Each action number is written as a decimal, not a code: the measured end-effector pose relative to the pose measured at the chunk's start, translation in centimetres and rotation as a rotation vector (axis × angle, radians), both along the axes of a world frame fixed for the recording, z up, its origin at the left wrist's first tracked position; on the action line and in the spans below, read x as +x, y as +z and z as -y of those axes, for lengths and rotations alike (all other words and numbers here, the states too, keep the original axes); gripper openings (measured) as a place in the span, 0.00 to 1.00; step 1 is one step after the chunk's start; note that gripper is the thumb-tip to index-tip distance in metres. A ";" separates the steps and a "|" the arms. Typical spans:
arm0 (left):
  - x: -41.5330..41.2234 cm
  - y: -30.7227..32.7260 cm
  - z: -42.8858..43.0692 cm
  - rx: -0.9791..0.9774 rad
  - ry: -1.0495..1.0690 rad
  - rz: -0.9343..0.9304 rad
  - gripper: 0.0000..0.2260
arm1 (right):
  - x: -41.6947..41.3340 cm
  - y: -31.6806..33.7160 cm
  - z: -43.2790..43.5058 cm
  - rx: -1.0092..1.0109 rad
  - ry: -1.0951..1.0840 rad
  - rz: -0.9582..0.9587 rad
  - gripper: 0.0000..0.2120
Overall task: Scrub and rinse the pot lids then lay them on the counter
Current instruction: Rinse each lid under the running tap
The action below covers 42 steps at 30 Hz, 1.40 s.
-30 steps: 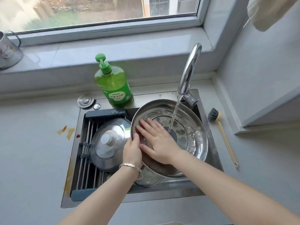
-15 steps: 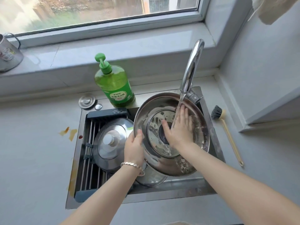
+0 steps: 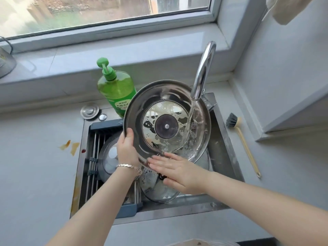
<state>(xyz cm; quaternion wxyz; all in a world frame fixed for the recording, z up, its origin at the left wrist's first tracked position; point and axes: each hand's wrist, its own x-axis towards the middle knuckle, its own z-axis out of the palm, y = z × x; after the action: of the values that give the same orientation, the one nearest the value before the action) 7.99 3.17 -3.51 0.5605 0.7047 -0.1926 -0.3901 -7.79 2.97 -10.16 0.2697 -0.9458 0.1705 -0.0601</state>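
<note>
A large steel lid with a glass centre is tilted over the sink, underside facing me, under running water from the tap. My left hand grips its left rim. My right hand lies flat with fingers spread against its lower edge. A second steel lid with a white knob rests on the rack at the sink's left. A glass lid lies in the sink below my right hand, partly hidden.
A green dish soap bottle stands behind the sink. A drain plug lies next to it. A dish brush lies on the right counter. Orange stains mark the left counter.
The big lid has been lifted and tilted up towards me. My right hand slid from its centre down to its lower edge. The water now falls on the lid's right side.
</note>
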 end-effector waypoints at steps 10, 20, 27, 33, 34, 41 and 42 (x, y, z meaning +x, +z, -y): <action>0.5 0.1 -0.7 -0.056 -0.101 0.186 0.14 | -8.1 -3.4 0.0 -0.292 -0.290 -0.308 0.39; -1.5 -0.1 -1.6 0.157 0.012 0.130 0.14 | -4.8 -3.0 -3.8 -0.278 -0.331 -0.024 0.26; -0.8 -3.2 -1.5 0.544 -0.134 0.028 0.20 | -6.7 -0.9 -2.8 -0.264 -0.266 0.065 0.12; -2.8 -2.4 -1.7 0.689 -0.127 -0.564 0.10 | -8.4 2.6 -2.9 -0.223 -0.320 0.056 0.07; -2.9 -2.5 -1.6 0.706 -0.144 -0.589 0.08 | -8.7 3.2 -2.6 -0.198 -0.361 0.043 0.07; -2.8 -2.6 -0.4 0.753 -0.364 -0.649 0.21 | -8.5 5.2 0.6 -0.035 -0.676 -0.152 0.14; -2.8 -2.5 -0.3 0.742 -0.388 -0.612 0.21 | -8.2 5.3 1.0 0.030 -0.743 -0.156 0.15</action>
<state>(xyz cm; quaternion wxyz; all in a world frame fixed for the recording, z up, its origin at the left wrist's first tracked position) 5.23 3.49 -6.01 0.2207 0.6609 0.0043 -0.7173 -15.95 1.99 -4.83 0.2295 -0.8172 0.5228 -0.0790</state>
